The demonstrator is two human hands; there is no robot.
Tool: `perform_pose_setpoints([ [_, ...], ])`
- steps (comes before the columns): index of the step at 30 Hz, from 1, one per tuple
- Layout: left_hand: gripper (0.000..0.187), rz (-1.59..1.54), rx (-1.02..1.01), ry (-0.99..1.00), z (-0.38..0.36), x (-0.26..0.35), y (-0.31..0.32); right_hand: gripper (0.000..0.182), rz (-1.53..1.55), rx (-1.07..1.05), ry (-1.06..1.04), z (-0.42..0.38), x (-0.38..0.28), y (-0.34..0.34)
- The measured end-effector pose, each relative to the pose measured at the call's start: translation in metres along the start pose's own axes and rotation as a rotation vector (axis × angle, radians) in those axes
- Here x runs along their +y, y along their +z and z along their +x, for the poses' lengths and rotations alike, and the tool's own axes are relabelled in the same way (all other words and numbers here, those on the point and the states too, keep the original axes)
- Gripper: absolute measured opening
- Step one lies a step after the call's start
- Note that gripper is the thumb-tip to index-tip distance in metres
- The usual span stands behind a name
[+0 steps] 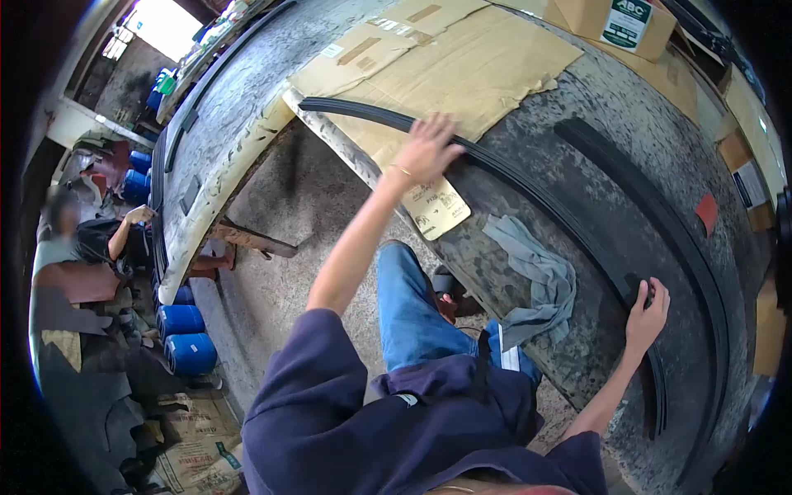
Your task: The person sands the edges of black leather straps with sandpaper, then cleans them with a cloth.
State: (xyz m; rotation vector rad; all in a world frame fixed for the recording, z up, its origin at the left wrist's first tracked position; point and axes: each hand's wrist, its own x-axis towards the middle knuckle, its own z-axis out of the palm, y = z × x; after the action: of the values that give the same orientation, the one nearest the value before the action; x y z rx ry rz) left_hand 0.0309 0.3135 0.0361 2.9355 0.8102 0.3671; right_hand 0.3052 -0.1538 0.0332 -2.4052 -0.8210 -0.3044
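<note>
A bundle of long black strips curves across the dark tabletop from the cardboard edge to the lower right. My left hand lies over its upper part with the fingers spread. Farther down the bundle, my right hand is closed at its edge, thumb and fingers bent round something dark that I cannot make out. Another black strip bundle runs alongside, farther from me. Below my left hand is a yellowish card with writing. A crumpled grey-blue cloth sits between the bundle and the near table edge.
Flattened cardboard covers the table's far part, with a box behind it. A small red piece lies at the right. Another person sits at the left, near blue rolls and a pale-edged table.
</note>
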Motion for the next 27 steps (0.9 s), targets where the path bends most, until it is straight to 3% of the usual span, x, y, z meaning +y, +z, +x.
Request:
perform_pose_setpoints([
  [4, 0.051, 0.116, 0.116, -0.215, -0.013, -0.108, -0.001, 0.032, -0.045, -0.013, 0.019, -0.003, 0.01, 0.003],
  [7, 0.055, 0.134, 0.254, -0.285, -0.024, -0.176, 0.003, 0.031, -0.039, -0.022, 0.031, 0.0, 0.0, 0.001],
  [9, 0.057, 0.128, 0.288, -0.456, -0.028, -0.2, -0.001, 0.03, -0.062, -0.025, 0.016, -0.001, 0.001, 0.0],
  [14, 0.065, 0.152, 0.253, -0.649, -0.03, -0.224, -0.023, 0.032, -0.066, -0.029, 0.038, -0.001, 0.004, 0.002],
  [27, 0.067, 0.155, 0.157, -0.835, -0.029, -0.285, -0.048, 0.029, -0.084, -0.06, 0.088, -0.001, 0.004, 0.0],
])
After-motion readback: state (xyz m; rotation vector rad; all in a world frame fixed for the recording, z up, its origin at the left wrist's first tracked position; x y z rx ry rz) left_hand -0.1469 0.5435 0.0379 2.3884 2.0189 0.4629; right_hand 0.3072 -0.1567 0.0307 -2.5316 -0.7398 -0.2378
